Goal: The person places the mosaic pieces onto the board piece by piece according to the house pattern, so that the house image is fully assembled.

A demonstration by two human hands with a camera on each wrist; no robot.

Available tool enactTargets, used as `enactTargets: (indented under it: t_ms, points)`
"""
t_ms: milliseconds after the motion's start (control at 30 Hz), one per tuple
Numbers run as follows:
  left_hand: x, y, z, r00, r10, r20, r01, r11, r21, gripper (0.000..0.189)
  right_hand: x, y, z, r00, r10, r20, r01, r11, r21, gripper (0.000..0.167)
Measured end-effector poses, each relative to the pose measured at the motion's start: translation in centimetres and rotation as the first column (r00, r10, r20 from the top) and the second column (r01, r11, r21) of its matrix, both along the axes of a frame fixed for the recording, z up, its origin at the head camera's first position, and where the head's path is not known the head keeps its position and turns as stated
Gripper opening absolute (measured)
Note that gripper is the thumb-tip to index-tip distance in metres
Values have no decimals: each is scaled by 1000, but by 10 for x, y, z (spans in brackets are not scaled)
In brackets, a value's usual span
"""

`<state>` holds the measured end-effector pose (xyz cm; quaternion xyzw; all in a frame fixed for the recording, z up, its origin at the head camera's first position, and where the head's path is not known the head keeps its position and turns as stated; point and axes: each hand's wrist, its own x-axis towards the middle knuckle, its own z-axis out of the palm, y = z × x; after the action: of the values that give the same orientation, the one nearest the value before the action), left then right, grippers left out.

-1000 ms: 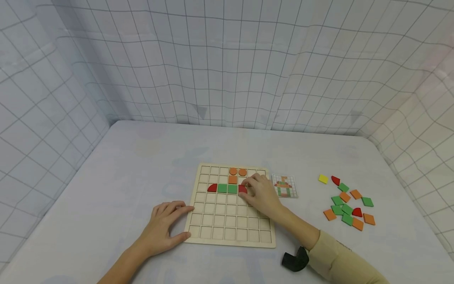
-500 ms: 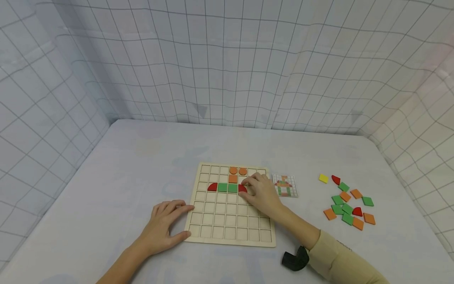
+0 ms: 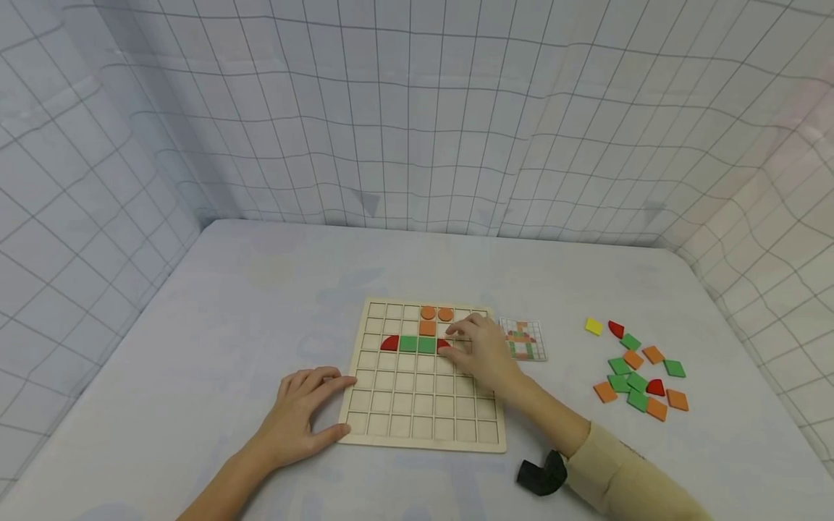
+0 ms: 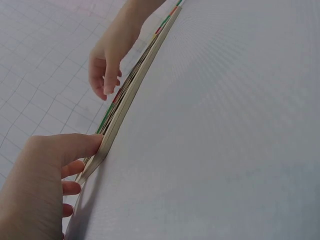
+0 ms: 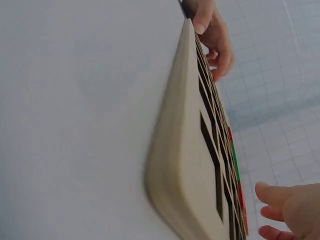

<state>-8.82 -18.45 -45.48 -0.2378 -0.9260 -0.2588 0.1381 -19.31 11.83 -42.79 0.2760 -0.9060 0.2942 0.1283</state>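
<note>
A wooden grid board (image 3: 423, 443) lies on the table. In it sit two orange discs (image 3: 428, 312), an orange square (image 3: 427, 328), and a row of two green squares (image 3: 407, 344) between a left red quarter-circle tile (image 3: 389, 344) and a right one (image 3: 442, 344). My left hand (image 3: 296, 416) touches the board's left edge with thumb and index fingertip, spread apart. Just over the right red tile is my right hand (image 3: 482, 354), thumb and fingers parted and holding nothing; it partly covers that tile. In the right wrist view its thumb (image 5: 270, 192) is clear of the board.
A small pattern card (image 3: 523, 340) lies right of the board. Farther right are several loose green, orange and red tiles (image 3: 637, 381) and a yellow square (image 3: 594, 326). A black curved object (image 3: 542, 474) sits by the right sleeve (image 3: 625, 470). Grid-lined cloth (image 3: 423, 116) hangs behind.
My right hand has let go of the right red tile; its fingers have lifted slightly and spread. The tile stays in its cell. My left hand has not moved.
</note>
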Motion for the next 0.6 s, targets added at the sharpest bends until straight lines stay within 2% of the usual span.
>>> enactTargets:
  t_ms: [233, 433, 600]
  points:
    - [0, 0, -1, 1000, 2, -1, -2, 1000, -3, 56, -14, 38, 28, 982, -145, 123, 158, 982, -100, 29]
    - [0, 0, -1, 1000, 0, -4, 0, 1000, -2, 57, -27, 89, 35, 974, -213, 81, 224, 962, -159, 29]
    - [0, -1, -2, 1000, -4, -11, 4, 1000, 2, 57, -35, 133, 33, 960, -270, 70, 278, 950, -141, 31]
